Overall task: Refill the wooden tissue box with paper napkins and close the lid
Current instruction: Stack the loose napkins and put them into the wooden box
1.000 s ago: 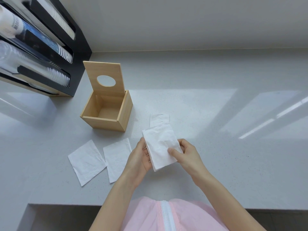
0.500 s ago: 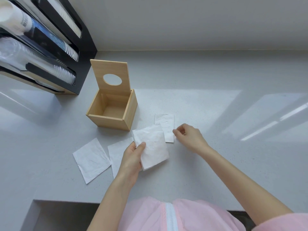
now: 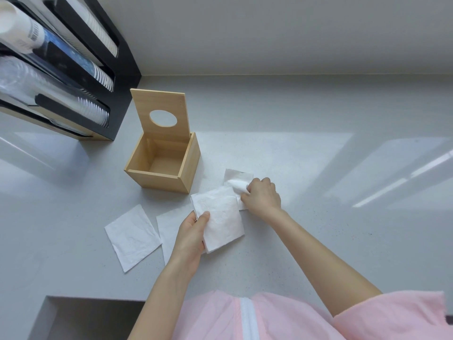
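Pale grey counter (image 3: 318, 119) stretches to a plain wall, with bright patches of light across its surface. At far left stands a black cup dispenser (image 3: 73, 77) with stacked paper and plastic cups in its slots. Near it sits the wooden tissue box (image 3: 163, 165), empty, its lid (image 3: 161, 111) with a round hole standing upright at the back edge. A person in a pink top (image 3: 282, 317) leans over the near edge of the counter, both bare arms reaching forward.

The left hand (image 3: 192, 235) has its grip pinched on a folded stack of white napkins (image 3: 220, 217), thumb on top, held just in front of the box and to its right. The right hand (image 3: 261, 196) has its fingers curled, its grip pinching the lifted edge of another napkin (image 3: 236, 179) that lies on the counter just beyond the stack.

Two more napkins lie flat to the left: one loose napkin (image 3: 133, 236) well clear of the hands, and a second napkin (image 3: 169, 222) beside it, partly hidden under the left hand.
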### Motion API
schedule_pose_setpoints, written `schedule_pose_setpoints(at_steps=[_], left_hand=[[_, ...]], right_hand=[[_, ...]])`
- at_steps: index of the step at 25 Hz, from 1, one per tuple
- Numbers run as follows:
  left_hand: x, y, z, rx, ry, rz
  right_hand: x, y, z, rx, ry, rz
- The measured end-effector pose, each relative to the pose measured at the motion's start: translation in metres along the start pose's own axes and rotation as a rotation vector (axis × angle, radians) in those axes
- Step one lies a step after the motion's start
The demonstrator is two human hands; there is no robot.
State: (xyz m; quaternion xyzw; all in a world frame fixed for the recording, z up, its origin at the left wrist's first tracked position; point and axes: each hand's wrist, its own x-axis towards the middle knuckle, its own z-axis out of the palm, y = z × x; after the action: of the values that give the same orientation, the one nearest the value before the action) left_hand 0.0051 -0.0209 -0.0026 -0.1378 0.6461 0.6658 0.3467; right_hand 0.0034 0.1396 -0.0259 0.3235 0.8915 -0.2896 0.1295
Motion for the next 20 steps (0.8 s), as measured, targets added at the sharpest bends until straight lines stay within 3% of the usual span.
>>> schedule_pose_setpoints(at_steps=[5, 9, 12, 15, 20], left_hand=[[-0.003, -0.003, 0.003, -0.003, -0.017, -0.001], [-0.002, -0.005, 0.007, -0.032, -0.055, -0.001], [-0.002, -0.003, 0.008, -0.048, -0.091, 0.023], [-0.003, -0.003, 0.008, -0.065, -0.135, 0.045], [-0.008, -0.003, 0.0, -0.165, -0.152, 0.011]], right_hand=[[-0.01, 0.028, -0.024, 0.552, 0.025, 0.035], [-0.04, 0.029, -0.045, 0.921, 0.084, -0.119], [-0.055, 0.027, -0.044, 1.143, -0.092, -0.217], [-0.066, 0.026, -0.02, 0.909, -0.283, -0.196], [-0.072, 0.018, 0.001, 0.683, -0.214, -0.092]])
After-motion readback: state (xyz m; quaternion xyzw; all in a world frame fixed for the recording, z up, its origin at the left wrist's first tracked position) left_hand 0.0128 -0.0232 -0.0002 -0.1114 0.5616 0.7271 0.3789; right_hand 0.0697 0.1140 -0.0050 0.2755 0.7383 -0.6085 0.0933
